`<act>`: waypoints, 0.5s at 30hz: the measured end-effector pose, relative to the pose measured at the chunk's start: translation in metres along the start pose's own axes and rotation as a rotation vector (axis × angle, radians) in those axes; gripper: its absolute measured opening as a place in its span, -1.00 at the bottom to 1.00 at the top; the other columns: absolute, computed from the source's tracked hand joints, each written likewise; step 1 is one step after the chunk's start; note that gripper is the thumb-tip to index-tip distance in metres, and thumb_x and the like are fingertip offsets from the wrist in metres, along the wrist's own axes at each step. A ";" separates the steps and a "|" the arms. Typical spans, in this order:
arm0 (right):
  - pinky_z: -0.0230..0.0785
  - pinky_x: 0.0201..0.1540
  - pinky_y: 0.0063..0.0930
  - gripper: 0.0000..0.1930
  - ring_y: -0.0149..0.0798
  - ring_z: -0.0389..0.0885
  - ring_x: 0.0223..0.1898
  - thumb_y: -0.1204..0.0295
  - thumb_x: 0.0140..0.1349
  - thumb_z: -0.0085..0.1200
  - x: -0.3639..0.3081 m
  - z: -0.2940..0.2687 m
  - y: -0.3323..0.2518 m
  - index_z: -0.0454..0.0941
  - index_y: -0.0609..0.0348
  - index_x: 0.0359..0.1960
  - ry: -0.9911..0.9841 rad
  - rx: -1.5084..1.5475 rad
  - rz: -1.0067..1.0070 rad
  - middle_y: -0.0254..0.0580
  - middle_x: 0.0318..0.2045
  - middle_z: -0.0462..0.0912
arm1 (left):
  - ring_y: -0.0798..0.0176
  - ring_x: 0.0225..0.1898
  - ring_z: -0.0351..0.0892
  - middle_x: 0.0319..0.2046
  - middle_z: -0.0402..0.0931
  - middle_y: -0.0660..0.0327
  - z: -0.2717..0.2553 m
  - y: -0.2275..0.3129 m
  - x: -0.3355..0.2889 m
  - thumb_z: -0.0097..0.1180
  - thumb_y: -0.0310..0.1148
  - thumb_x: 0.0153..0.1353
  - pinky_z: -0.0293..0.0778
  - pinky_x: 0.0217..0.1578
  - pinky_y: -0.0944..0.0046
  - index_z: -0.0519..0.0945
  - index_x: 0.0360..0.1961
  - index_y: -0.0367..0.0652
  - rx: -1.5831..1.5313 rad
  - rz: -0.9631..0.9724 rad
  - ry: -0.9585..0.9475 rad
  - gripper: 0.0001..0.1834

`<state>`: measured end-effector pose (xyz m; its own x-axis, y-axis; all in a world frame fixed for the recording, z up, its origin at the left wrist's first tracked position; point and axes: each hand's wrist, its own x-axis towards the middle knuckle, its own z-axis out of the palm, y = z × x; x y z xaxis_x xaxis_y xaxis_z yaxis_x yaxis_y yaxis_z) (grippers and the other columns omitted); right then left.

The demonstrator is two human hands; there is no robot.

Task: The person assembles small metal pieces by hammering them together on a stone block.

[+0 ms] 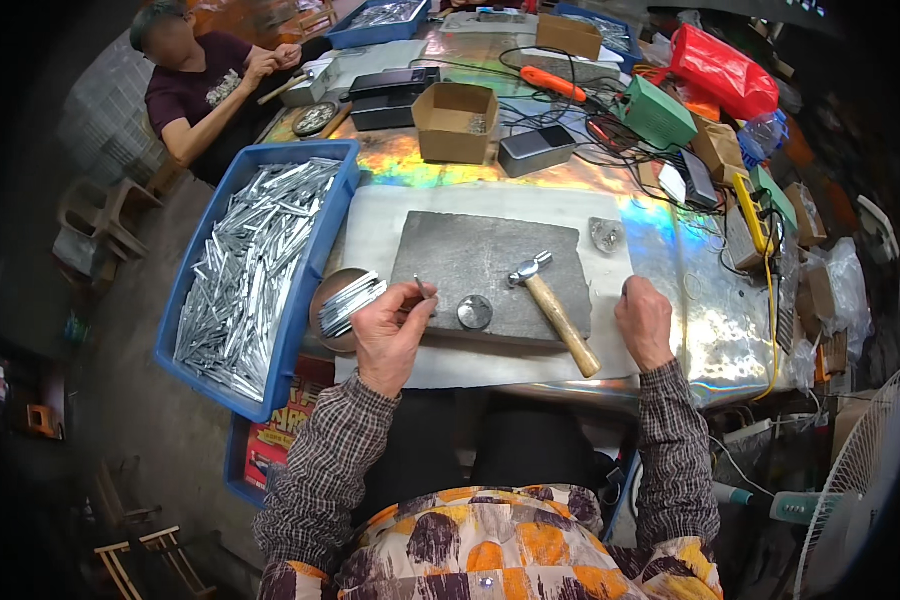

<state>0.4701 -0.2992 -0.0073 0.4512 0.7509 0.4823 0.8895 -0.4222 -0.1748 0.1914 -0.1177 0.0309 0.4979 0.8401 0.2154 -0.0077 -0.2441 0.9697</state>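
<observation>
My left hand is closed in a pinch on a thin metal piece over the left front corner of a grey stone slab. My right hand rests with curled fingers on the white sheet, right of the slab; its fingertips are hidden. Between the hands lies a hammer, its metal head on the slab and its wooden handle pointing toward me. A small round dish sits near the slab's front edge. Beside my left hand, a round bowl holds several slim silvery metal pieces.
A blue crate full of slim metal pieces stands at the left. Crumpled clear plastic lies right of the slab. Behind it are a cardboard box, a dark grey box and tangled cables. Another person sits at the far left.
</observation>
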 end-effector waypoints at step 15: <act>0.36 -0.48 -0.51 -0.88 -0.34 0.50 -0.56 0.70 -0.01 0.04 -0.012 -0.049 -0.057 0.47 0.29 -0.41 0.002 0.569 0.236 -0.17 -0.54 0.50 | 0.39 -0.36 0.61 -0.37 0.63 0.16 -0.002 -0.006 -0.005 0.19 -0.58 0.08 0.52 -0.36 0.40 0.60 -0.31 -0.35 0.131 0.082 -0.029 -0.88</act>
<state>0.4106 -0.3096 0.0387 0.6411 0.6691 0.3759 0.6648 -0.2396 -0.7075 0.1872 -0.1198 0.0238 0.5248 0.8011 0.2879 0.0633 -0.3740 0.9253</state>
